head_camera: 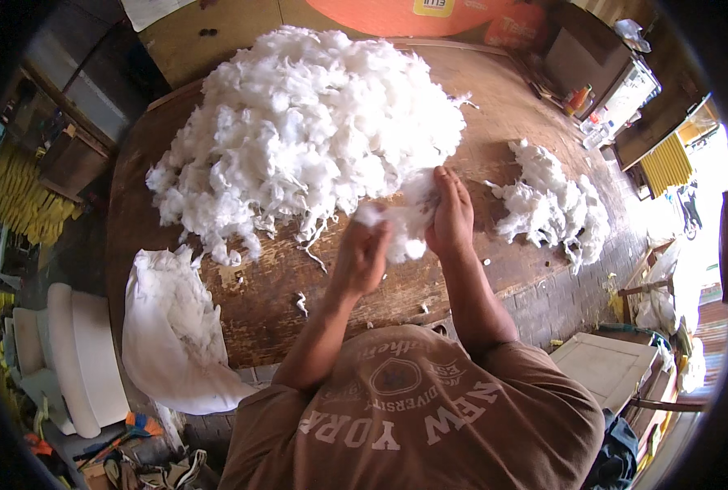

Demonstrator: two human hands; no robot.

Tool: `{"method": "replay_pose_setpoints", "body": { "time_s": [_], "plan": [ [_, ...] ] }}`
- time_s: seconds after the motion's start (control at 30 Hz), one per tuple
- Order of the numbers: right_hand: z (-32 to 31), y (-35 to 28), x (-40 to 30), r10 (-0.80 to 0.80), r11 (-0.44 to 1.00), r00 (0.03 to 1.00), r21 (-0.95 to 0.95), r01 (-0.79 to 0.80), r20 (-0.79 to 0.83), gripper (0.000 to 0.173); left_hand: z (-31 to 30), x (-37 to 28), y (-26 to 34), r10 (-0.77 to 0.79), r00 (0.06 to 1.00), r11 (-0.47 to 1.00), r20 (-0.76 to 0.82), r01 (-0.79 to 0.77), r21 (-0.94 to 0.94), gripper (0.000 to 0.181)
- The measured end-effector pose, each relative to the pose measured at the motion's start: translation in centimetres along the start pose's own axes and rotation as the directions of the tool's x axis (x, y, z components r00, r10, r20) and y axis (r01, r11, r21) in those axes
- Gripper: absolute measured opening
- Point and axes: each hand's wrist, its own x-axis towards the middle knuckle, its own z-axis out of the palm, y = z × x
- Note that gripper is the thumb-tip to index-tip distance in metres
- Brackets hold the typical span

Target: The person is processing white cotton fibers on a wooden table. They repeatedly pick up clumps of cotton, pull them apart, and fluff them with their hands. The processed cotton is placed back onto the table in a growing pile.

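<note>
Between my two hands a tuft of white fibre stuffing [410, 229] is stretched, just in front of a large heap of the same fluffy fibre [315, 122]. My left hand [364, 254], a little blurred, grips the tuft's left end. On the other side my right hand [453, 214] holds the tuft with its fingers pointing away from me. A smaller, clumpier pile of fibre [550, 205] lies to the right of my right hand. At the table's left front corner, a white fabric cover [156, 343] hangs over the edge with fibre in its opening.
The worn wooden table [266, 306] carries small fibre scraps. A cream upholstered chair [88, 361] stands at the left. Plastic bottles [596, 135] are beyond the table at the far right, and a pale panel [606, 367] is at the lower right. A broom [137, 425] is at the lower left.
</note>
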Motion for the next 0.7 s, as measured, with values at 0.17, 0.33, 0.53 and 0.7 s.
{"method": "replay_pose_setpoints", "body": {
  "time_s": [0.17, 0.33, 0.53, 0.7],
  "plan": [
    [0.7, 0.4, -1.9, 0.037, 0.981, 0.986, -0.193, -0.005, 0.162, 0.027, 2.3, 0.8, 0.1, -0.009, 1.0, 0.987, 0.02, 0.005, 0.159, 0.021],
    [-1.7, 0.5, -1.8, 0.121, 0.956, 0.914, -0.293, -0.002, 0.386, 0.026, 0.7, 0.9, -0.1, -0.163, 0.977, 0.968, -0.138, 0.131, -0.215, 0.026],
    [-3.2, 1.2, -2.1, 0.106, 0.836, 0.83, -0.501, 0.223, 0.548, 0.021, 0.6, 0.3, 0.3, -0.186, 0.98, 0.924, -0.075, 0.148, -0.354, 0.025],
    [-2.5, -0.2, -2.6, 0.117, 0.815, 0.815, -0.524, 0.247, 0.567, 0.019, 0.3, -0.5, -0.2, -0.094, 0.996, 0.936, -0.007, 0.086, -0.341, 0.023]
  ]
}}
